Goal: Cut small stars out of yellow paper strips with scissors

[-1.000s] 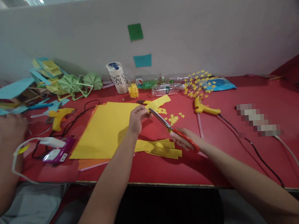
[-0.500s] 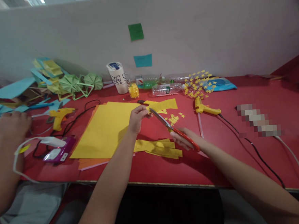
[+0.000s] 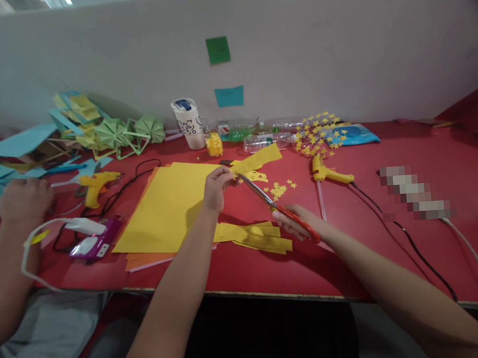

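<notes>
My left hand (image 3: 218, 188) pinches one end of a yellow paper strip (image 3: 262, 158), which angles up to the right. My right hand (image 3: 294, 222) is closed around the red handles of a pair of scissors (image 3: 262, 192). The blade tips meet the strip's edge right beside my left fingertips. Below them on the table lie small cut yellow stars (image 3: 278, 190) and paper offcuts (image 3: 258, 176). Nearer to me rests a pile of yellow strips (image 3: 255, 236). Under my left forearm spreads a stack of yellow sheets (image 3: 163, 206), with orange ones beneath.
A yellow glue gun (image 3: 329, 175) with a cord lies on the right, another glue gun (image 3: 96, 188) on the left near a purple power strip (image 3: 98, 240). A tumbler (image 3: 189, 125) and plastic bottles (image 3: 264, 140) line the wall. Another person's hand (image 3: 24, 199) rests at far left.
The far end of the yellow strip has tilted upward in my left hand. The scissors and my right hand have hardly moved.
</notes>
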`<state>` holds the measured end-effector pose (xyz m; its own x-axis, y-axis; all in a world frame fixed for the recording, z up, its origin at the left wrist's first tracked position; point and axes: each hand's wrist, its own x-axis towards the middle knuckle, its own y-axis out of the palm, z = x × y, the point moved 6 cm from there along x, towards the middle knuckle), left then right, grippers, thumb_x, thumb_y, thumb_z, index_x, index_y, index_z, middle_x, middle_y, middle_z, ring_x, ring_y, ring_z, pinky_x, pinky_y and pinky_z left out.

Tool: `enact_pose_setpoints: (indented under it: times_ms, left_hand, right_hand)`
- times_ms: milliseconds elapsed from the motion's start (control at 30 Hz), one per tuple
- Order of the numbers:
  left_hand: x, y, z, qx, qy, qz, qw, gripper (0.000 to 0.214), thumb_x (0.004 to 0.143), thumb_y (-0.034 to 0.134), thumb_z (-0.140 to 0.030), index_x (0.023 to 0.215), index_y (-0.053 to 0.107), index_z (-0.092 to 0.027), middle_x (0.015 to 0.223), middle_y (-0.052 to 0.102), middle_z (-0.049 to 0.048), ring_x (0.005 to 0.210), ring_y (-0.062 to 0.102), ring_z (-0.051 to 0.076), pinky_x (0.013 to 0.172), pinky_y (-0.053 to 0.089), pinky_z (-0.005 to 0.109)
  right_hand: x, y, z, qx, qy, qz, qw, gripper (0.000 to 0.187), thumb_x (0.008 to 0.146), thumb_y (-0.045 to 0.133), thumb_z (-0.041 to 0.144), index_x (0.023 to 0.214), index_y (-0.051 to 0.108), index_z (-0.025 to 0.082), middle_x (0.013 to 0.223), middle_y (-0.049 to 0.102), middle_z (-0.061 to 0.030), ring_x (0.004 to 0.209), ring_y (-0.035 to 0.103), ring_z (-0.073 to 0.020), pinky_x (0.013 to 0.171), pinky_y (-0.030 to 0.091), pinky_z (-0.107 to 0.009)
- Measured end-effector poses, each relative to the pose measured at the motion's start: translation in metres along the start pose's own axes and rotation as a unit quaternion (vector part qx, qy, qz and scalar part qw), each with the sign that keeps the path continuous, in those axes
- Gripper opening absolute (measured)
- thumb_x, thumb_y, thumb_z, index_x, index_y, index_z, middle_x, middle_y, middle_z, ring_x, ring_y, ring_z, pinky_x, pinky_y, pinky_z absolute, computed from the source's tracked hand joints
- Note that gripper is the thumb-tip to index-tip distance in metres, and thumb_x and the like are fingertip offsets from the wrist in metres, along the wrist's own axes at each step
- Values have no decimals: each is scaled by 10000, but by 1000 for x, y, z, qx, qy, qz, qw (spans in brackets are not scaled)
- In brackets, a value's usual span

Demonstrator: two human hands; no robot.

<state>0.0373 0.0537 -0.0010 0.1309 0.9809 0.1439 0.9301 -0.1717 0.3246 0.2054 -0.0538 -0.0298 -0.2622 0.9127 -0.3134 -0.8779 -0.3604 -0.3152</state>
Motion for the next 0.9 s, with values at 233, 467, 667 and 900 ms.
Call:
enact_pose_setpoints:
  times_ms: [233,467,667,900]
  left_hand:
    - [0,4,2,24,0,23,999,112,585,593,-215,539,505,-164,491,527,-44,491,546,90,556,449,233]
    - [2,3,6,41,14,51,998,77,606,597,-212,547,564,-175,528,569,-29,514,532,93,557,439,237]
    - [1,6,5,37,8,77,996,75,611,594,-196,542,578,-169,535,579,-22,516,541,99,559,442,240]
    - [-1,8,3,42,-7,67,997,89,599,599,-227,550,563,-162,517,578,-18,503,553,105,552,443,244]
  right_hand:
    - [1,0,-3,-10,10,-3,1000,448,751,554,601,633,451,181,429,375,82,282,327,-31,307,256,-192]
    - [0,-1,0,2,3,-3,1000,442,757,546,597,628,447,186,404,362,86,279,320,-36,308,250,-196]
    - [1,-1,-2,7,4,1,1000,471,734,537,635,626,442,186,421,368,85,279,323,-34,301,253,-195]
    - [-1,1,4,20,-12,9,1000,488,739,500,657,602,403,199,387,355,94,269,312,-35,308,256,-197]
